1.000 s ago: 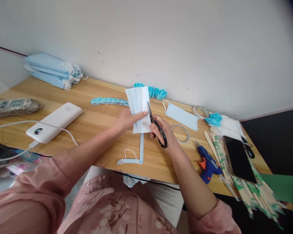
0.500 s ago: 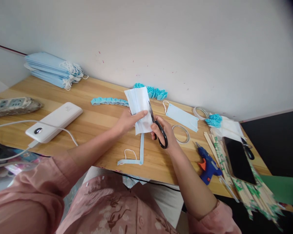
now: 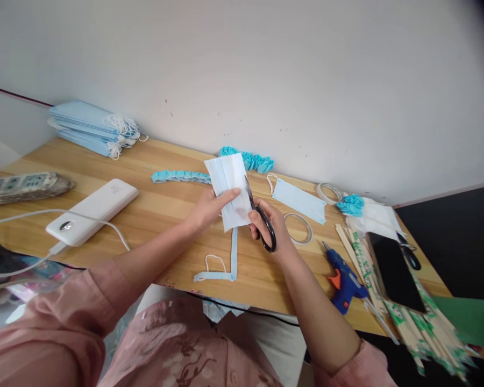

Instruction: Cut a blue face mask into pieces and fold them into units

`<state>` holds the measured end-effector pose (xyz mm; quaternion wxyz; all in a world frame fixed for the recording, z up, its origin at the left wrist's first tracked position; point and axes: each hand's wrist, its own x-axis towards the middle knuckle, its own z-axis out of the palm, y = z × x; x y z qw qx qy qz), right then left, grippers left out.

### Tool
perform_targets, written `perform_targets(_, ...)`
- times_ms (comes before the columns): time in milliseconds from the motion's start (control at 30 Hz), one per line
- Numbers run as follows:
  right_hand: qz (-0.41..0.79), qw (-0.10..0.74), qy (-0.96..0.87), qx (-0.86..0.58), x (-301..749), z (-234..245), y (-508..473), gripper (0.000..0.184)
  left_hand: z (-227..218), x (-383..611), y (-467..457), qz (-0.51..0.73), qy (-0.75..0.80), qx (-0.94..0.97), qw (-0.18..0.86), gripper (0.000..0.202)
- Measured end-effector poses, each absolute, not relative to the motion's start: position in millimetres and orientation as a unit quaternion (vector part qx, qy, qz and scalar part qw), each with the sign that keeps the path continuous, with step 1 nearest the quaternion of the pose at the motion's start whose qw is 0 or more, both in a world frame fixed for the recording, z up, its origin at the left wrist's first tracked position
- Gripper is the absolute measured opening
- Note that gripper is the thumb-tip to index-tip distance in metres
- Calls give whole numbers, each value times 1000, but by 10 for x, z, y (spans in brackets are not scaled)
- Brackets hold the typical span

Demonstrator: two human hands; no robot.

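Across the desk (image 3: pixel 165 201) we see a pleated mask sheet (image 3: pixel 230 174) raised above the middle, pinched in the left hand (image 3: pixel 210 209), thumb flat on its face. The right hand (image 3: pixel 278 231) is closed round the handles of black scissors (image 3: pixel 253 205), whose blades lie along the sheet's right edge; we cannot tell how far they are parted. Behind, the sheet hides part of a ruffled blue band (image 3: pixel 258 161) by the far edge and the end of a gathered strip (image 3: pixel 181 176). Beneath it, toward the near edge, we note a narrow L-shaped blue strip (image 3: pixel 234 252). The far left corner bears a stack of masks (image 3: pixel 84 123); along the left edge are a power strip (image 3: pixel 28 185) and a white power bank (image 3: pixel 92 212), crossed by a cable (image 3: pixel 115 226). Right of the hands we find a flat mask (image 3: pixel 298 200), two tape rolls (image 3: pixel 311 231) and a blue rosette (image 3: pixel 350 205). Toward the near right corner, a glue gun (image 3: pixel 344 279) lies beside wrapped sticks (image 3: pixel 423 333), which overhang the edge and carry a dark phone (image 3: pixel 395 271).
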<state>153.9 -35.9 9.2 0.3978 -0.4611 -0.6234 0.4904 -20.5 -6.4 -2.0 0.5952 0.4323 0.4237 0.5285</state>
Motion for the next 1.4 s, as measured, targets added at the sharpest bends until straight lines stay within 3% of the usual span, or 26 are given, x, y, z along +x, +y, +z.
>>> perform_targets(1400, 477, 391, -619, -487, 1514, 79, -338, 57, 35, -202, -49, 548, 409, 355, 637, 41)
